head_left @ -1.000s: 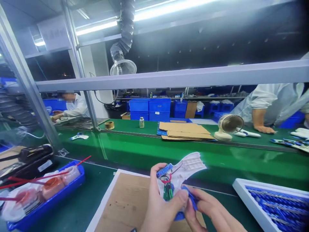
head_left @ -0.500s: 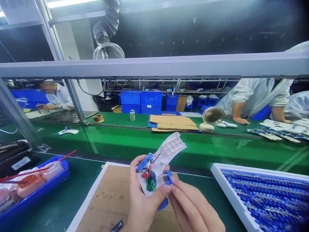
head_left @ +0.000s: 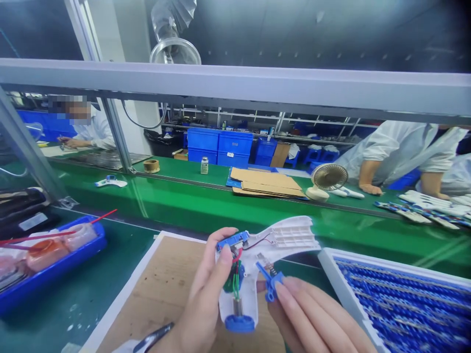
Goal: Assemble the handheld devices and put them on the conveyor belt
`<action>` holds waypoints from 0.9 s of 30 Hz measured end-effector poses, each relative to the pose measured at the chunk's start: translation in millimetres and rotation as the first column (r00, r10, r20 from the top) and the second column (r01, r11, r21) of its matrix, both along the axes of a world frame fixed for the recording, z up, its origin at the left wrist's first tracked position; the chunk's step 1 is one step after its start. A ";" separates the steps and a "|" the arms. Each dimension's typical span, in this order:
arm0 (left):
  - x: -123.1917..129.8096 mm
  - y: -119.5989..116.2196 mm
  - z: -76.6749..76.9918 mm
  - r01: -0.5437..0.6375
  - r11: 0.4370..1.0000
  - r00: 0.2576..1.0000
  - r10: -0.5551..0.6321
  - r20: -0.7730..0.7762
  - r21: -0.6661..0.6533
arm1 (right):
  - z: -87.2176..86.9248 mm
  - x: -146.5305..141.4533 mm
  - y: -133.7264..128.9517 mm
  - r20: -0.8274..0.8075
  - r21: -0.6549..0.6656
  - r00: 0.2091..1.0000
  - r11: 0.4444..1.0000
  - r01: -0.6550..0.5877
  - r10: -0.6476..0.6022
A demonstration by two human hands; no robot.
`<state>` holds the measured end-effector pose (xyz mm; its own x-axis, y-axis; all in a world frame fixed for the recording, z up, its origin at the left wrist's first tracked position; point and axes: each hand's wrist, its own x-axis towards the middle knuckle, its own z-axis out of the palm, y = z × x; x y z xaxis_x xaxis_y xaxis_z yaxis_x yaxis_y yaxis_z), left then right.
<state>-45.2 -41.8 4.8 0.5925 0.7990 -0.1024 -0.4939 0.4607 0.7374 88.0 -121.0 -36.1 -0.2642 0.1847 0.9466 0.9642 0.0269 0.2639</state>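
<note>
Honestly, nothing's coming out readable here. A pale sticker (head_left: 33,221) is sitting on the dark object (head_left: 13,215) at left, tiny marks (head_left: 235,144) are showing on an upper blue bin (head_left: 245,139), a small white tag (head_left: 230,155) is sticking just below them, and the little bottle (head_left: 204,162) is wearing a label (head_left: 204,169), all too blurry or small.

A curved white half-shell (head_left: 251,289) shows its wired inside, a blue sprung piece (head_left: 273,283) at its bend.

A board (head_left: 162,274) lies below the hands (head_left: 206,299), a bin (head_left: 66,269) left, a tray (head_left: 349,294) right, cardboard (head_left: 265,181) beyond, beside a fan (head_left: 330,176).
</note>
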 end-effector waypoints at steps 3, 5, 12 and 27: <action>-1.1 0.1 -0.6 -0.026 0.999 0.998 0.028 -0.057 0.037 | 0.4 3.9 0.4 0.069 -0.048 0.997 0.999 -0.019 0.023; -1.9 0.2 -2.1 0.000 0.999 0.996 0.004 -0.088 0.043 | 1.0 4.3 1.5 0.067 -0.037 0.997 0.998 -0.048 0.050; -3.0 0.1 -5.5 0.018 0.995 0.989 -0.003 -0.151 0.094 | -0.3 4.7 -0.9 0.000 -0.073 0.998 0.995 -0.066 0.066; 0.0 -3.2 -8.9 0.002 0.990 0.988 0.020 -0.153 0.142 | -3.4 7.2 3.1 0.036 -0.112 0.994 0.988 -0.101 0.106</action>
